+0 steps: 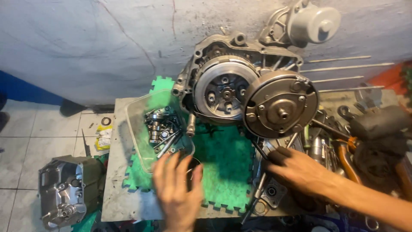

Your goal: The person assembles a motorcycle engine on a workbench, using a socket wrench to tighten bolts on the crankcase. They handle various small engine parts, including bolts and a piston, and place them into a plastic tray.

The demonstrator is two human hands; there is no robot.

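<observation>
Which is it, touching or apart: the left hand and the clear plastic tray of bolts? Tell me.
Cannot tell. In the head view the left hand's fingertips overlap the near edge of the clear plastic tray, but motion blur hides any contact or gap.

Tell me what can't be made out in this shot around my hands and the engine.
- Head view: left hand covers a dark round part; motion blur hides its shape.
- Right hand fingertips hide what they grip among the tools.
- Plastic tray: the small metal parts inside are too jumbled to tell apart.
- Engine: its top is cut off by the frame edge.
</observation>
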